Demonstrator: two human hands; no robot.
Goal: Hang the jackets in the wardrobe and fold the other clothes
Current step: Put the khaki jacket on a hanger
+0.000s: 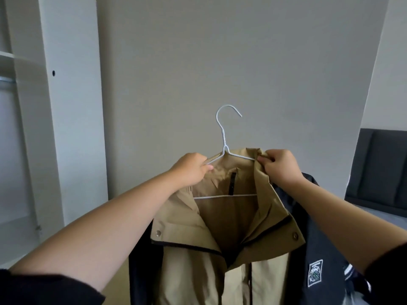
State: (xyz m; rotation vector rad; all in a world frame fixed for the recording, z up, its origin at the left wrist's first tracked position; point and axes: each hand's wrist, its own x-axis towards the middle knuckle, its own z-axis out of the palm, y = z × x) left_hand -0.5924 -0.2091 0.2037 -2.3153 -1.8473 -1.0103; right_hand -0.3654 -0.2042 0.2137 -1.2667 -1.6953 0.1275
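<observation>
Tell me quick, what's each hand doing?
Left hand: grips the white hanger.
Right hand: pinches the collar of the tan jacket.

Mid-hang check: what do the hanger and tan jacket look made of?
The hanger: thin bent wire, likely metal under a smooth white coating. The jacket: matte tan woven cloth, cotton or synthetic, can't tell; it creases softly and carries shiny snaps, apparently metal.

You have two jackets: one tan jacket (191, 271) and one navy jacket (319, 238). You have one white wire hanger (222, 128), two metal snaps (158, 233), one embroidered badge (315, 274), one white wardrobe (66, 106), and two hands: left hand (191, 170), right hand (280, 166).
</observation>
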